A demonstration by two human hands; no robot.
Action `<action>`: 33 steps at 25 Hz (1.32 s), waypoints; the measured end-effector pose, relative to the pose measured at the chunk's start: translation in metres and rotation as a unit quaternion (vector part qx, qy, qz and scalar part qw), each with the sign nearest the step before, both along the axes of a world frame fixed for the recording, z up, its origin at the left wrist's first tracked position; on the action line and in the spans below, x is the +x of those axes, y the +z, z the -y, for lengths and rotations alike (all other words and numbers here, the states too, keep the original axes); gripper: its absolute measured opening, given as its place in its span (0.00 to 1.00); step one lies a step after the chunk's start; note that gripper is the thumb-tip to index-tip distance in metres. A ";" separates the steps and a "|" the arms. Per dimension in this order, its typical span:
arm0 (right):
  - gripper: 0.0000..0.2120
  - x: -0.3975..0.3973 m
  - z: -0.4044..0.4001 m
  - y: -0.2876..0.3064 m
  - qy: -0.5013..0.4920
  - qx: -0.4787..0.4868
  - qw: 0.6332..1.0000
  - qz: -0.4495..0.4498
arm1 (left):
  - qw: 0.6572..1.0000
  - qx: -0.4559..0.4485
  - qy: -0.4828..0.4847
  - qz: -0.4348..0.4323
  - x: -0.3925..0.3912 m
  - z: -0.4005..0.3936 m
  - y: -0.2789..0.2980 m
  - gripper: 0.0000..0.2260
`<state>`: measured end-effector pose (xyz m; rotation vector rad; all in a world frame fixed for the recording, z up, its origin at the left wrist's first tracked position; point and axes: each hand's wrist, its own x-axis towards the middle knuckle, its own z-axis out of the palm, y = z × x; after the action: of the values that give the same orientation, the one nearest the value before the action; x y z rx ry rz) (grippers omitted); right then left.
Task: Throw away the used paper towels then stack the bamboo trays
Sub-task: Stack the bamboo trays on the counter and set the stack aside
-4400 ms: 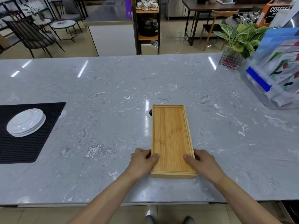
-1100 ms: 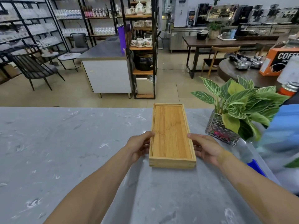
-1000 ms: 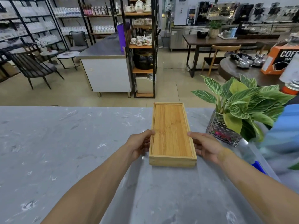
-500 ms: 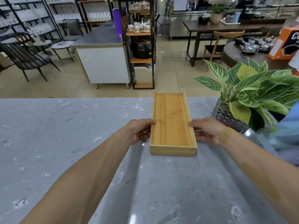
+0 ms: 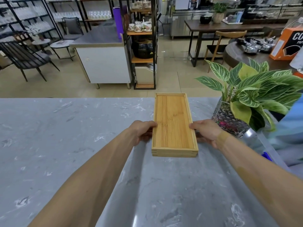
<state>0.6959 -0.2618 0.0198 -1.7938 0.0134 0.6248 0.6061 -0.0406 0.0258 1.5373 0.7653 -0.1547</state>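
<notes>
One grey table (image 5: 65,145) carries a potted plant (image 5: 246,99) just right of the trays (image 5: 173,125). Their long axis runs straight away from the person, far end at the table's edge. Left hand (image 5: 144,131) and right hand (image 5: 205,131) grip their long sides.

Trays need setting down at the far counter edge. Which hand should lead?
Probably left. Left hand and right hand grip the bamboo trays symmetrically, but the potted plant crowds the right; the marble counter lies open beside the left.

Left hand (image 5: 142,131) and right hand (image 5: 207,133) grip the stacked bamboo trays (image 5: 174,126) above the marble counter (image 5: 65,145).
</notes>
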 end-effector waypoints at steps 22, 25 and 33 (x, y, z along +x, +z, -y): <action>0.16 -0.094 0.041 -0.061 0.072 -0.373 0.810 0.446 | 0.811 0.549 -0.123 0.158 -0.079 0.021 -0.070 0.10; 0.14 -0.091 0.039 -0.060 0.076 -0.364 0.815 0.444 | 0.806 0.557 -0.123 0.160 -0.073 0.020 -0.070 0.11; 0.23 -0.085 0.035 -0.048 0.080 -0.233 0.893 0.377 | 0.908 0.371 -0.093 0.174 -0.076 0.042 -0.047 0.03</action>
<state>0.6108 -0.2971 -0.0278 -2.4226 -0.5621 -0.0144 0.5303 -0.0821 -0.0216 2.2823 0.3929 0.3044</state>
